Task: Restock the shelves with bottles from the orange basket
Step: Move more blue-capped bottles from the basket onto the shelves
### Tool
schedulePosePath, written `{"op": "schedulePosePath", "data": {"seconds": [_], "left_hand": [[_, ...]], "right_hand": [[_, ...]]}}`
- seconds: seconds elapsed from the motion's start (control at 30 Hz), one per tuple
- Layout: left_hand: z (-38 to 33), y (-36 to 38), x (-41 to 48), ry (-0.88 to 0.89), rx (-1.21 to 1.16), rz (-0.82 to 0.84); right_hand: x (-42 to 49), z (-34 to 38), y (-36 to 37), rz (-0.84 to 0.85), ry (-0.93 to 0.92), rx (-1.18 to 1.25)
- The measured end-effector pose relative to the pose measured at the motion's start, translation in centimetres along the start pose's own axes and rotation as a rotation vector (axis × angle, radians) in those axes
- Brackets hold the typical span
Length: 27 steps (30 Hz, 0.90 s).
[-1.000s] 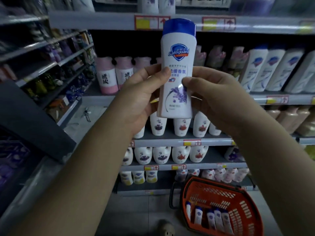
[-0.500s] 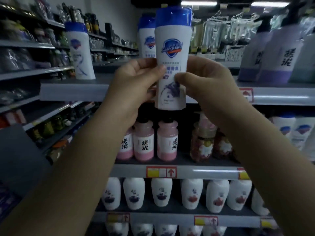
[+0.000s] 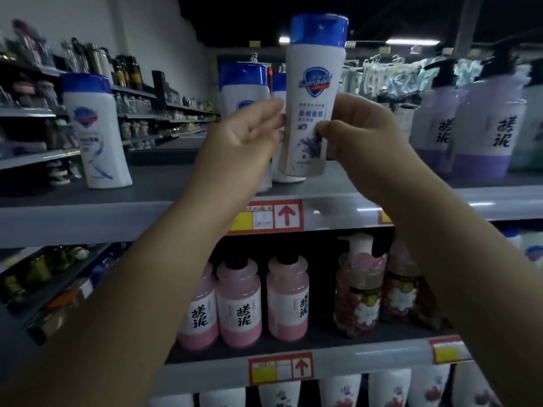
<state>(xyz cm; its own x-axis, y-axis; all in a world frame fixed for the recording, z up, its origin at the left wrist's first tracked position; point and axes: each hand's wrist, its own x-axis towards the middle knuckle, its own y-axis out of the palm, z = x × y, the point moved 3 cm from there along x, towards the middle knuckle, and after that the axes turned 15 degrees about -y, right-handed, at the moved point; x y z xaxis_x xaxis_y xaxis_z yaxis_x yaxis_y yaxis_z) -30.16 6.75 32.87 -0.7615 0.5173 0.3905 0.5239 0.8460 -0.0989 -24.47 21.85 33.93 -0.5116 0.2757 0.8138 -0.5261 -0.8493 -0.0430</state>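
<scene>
A: You've got the white bottle (image 3: pixel 314 92) up at the top shelf (image 3: pixel 88 212), upright, blue cap on top, label toward you. Its base hangs just over the shelf board, right in front of the two blue-capped bottles (image 3: pixel 244 92) standing there. I can't tell whether it touches the board yet

B: Agreed. Your left hand (image 3: pixel 246 139) pinches the bottle's left edge, fingertips (image 3: pixel 274 124) bunched close together against the side. Your right hand (image 3: pixel 364 142) wraps the other side, with the thumb (image 3: pixel 324 129) pressed on the label and the other fingers curled round the back, where I can't see them end

A: So both hands are closed on it, with no fingers spread. To set it down, I'd say lower it straight with the base level, so it lands flat rather than on one corner

B: And mind the row behind. You're very near those two, so a push backward could tip them. Bring it in line with them, label facing out like the lone bottle (image 3: pixel 94 133) standing well off to the left

A: I'd let go with the left pinch first, since the right hand's wrap looks the steadier hold. The purple pump bottles (image 3: pixel 482 127) to your right are well apart, so there's room on that side
</scene>
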Motion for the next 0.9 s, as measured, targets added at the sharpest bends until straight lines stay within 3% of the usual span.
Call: {"op": "schedulePosePath", "data": {"seconds": [0.3,0.57,0.9], "left_hand": [[2.3,0.7,0.8,-0.032,0.047,0.018],[2.4,1.3,0.1,-0.056,0.065,-0.046],[1.5,3.3,-3.2,-0.108,-0.058,-0.04]], "right_hand": [[0.1,-2.8,0.0,0.058,0.128,-0.117],[0.0,-2.5,0.3,0.135,0.077,-0.342],[-3.9,1.4,-0.7,0.05,0.011,-0.098]]}}
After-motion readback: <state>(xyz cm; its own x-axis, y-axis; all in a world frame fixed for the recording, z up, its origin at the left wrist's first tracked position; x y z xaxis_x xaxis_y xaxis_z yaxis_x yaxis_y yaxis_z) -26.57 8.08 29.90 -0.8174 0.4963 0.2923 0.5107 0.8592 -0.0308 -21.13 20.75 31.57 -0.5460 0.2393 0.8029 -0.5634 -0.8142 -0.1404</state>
